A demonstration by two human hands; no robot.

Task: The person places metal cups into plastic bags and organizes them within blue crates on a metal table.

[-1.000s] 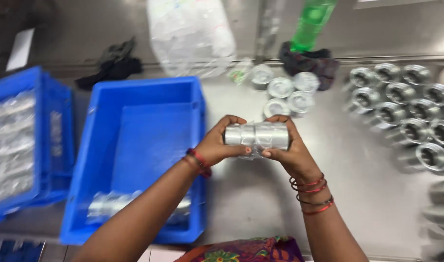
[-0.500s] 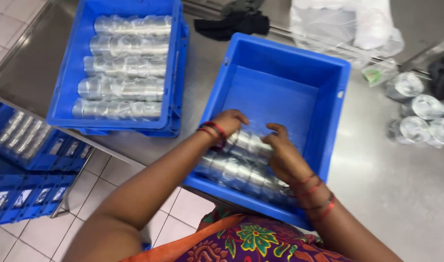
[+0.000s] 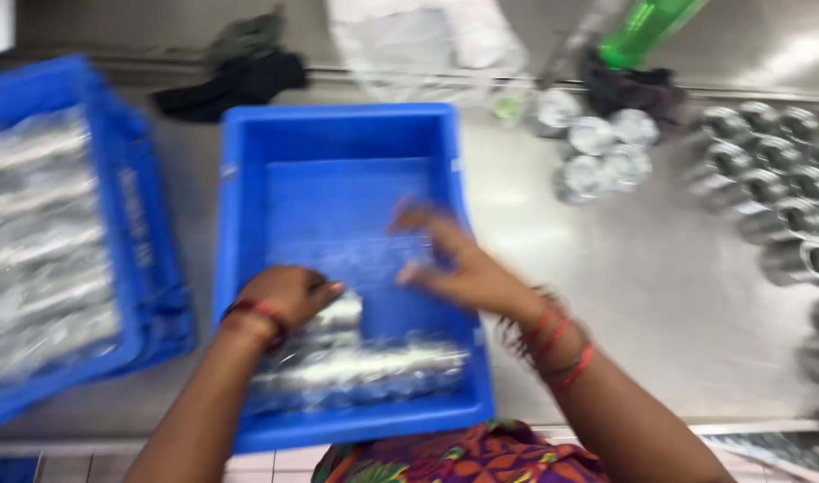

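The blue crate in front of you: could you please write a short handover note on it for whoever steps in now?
Left hand: down in the blue crate, fingers on a short row of metal cylinders.
Right hand: open and empty, above the crate.
Done: one full row along the near wall, a second begun.
Left: loose metal cylinders on the steel table, to the right.
Second crate, to the left, looks full.

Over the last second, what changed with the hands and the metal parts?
The stack of metal rings, held in both hands above the table a second ago, has gone down into the blue crate. The left hand now rests on the row of rings at the near wall; the right hand hovers open, empty. The loose parts on the table stayed put.
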